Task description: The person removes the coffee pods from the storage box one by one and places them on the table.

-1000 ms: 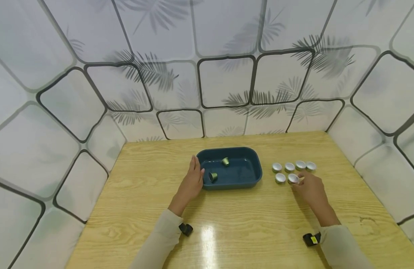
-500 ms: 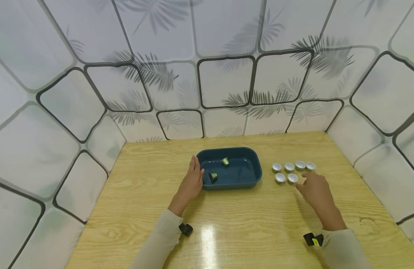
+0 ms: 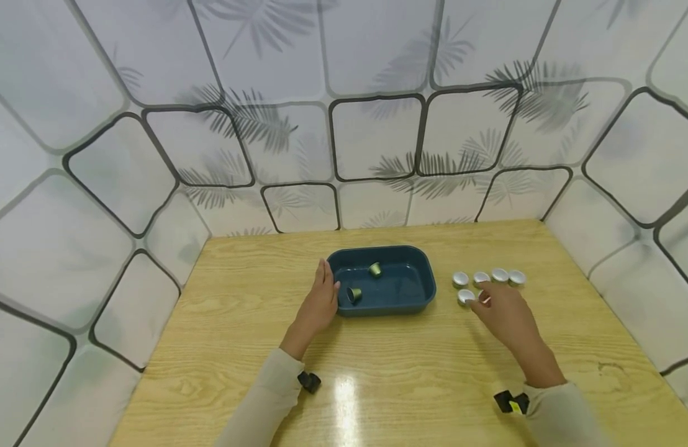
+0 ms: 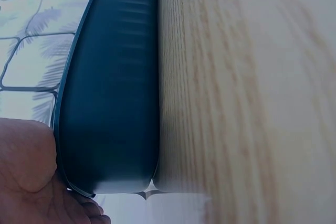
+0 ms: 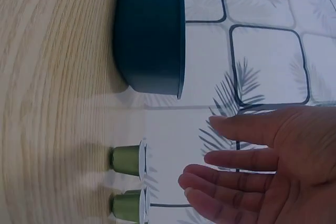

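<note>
A dark blue rectangular tub (image 3: 389,310) stands on the table, holding two green coffee capsules, one near the back (image 3: 375,269) and one at the front left (image 3: 353,294). My left hand (image 3: 315,304) rests flat along its left side, fingers extended. To the tub's right, several coffee capsules (image 3: 466,297) stand in two rows with their silvery lids up. My right hand (image 3: 510,316) hovers over the front row and partly hides its right capsule. In the right wrist view, its thumb and fingers are extended and apart, above the green capsules (image 5: 127,159), holding nothing.
The light wooden tabletop (image 3: 411,385) spreads out in front of the tub. Patterned pale walls (image 3: 372,139) enclose the table at the back and on both sides. Dark wrist cameras (image 3: 309,382) sit at both sleeves.
My right hand first touched the front row's right capsule, drew back to the right, then came left over that capsule again. The left hand and the tub stay put.
</note>
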A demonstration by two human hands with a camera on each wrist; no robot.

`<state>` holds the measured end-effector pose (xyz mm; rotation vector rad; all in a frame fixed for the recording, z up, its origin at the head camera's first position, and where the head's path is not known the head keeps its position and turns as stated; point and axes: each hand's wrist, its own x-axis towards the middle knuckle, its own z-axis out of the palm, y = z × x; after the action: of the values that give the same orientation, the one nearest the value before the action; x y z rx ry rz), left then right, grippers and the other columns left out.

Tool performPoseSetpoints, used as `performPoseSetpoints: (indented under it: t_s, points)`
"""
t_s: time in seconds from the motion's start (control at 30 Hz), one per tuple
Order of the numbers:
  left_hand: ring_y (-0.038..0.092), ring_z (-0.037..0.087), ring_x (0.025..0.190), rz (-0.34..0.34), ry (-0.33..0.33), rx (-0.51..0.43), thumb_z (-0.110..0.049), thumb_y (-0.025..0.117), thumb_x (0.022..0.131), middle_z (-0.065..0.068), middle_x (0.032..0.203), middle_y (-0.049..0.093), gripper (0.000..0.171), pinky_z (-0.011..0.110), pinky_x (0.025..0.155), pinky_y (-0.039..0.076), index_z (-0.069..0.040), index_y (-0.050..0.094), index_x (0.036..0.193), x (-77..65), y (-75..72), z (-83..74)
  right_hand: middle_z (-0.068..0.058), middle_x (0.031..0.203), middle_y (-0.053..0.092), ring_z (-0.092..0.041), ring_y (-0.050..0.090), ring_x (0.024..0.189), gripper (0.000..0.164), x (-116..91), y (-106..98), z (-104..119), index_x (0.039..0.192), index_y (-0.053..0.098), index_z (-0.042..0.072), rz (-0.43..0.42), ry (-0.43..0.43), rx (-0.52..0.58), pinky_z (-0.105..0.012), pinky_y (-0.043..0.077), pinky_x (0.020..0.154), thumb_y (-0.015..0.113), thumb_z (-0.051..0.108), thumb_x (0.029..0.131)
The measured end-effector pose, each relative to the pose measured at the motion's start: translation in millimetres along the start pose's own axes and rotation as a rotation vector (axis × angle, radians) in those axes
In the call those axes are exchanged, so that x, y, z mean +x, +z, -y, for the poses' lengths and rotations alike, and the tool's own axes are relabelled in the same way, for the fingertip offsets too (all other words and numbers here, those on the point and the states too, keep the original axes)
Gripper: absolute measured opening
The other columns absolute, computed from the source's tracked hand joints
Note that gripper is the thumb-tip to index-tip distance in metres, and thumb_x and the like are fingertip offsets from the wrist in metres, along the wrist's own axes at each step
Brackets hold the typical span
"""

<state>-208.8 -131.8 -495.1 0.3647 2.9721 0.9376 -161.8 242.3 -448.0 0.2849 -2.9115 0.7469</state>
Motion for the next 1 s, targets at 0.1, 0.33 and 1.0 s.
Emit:
performPoseSetpoints:
  t_s: [0.1,0.33,1.0]
  points:
    - [0.013,0.036,0.153,0.001,0.0,-0.008,-0.022,0.032,0.114,0.023,0.167,-0.006,0.061,0.048,0.116,0.033,0.009,0.005,0.158,-0.1,0.5,0.0,-0.022,0.104,0.071,-0.038,0.069,0.089,0.036,2.9,6.3,7.6,0.121,0.067,-0.006,0.008,-0.051,0.013,-0.052,0.056,0.07,0.072,0.019,0.095]
    - [0.016,0.036,0.153,-0.007,0.009,0.0,-0.022,0.033,0.114,0.024,0.167,-0.005,0.06,0.048,0.115,0.036,0.01,0.006,0.158,0.1,2.6,1.6,-0.024,0.118,0.069,-0.038,0.069,0.098,0.04,8.3,16.8,24.5,0.128,0.065,-0.004,0.02,-0.139,0.024,-0.052,0.056,0.074,0.072,0.017,0.096]
    - [0.016,0.036,0.153,-0.017,0.01,0.01,-0.021,0.033,0.114,0.024,0.167,-0.004,0.061,0.048,0.115,0.034,0.01,0.006,0.158,-1.0,0.1,-1.0,-0.015,0.124,0.069,-0.031,0.071,0.097,0.034,25.7,44.5,52.2,0.124,0.072,0.005,-0.045,-0.275,0.002,-0.044,0.058,0.074,0.077,0.015,0.092]
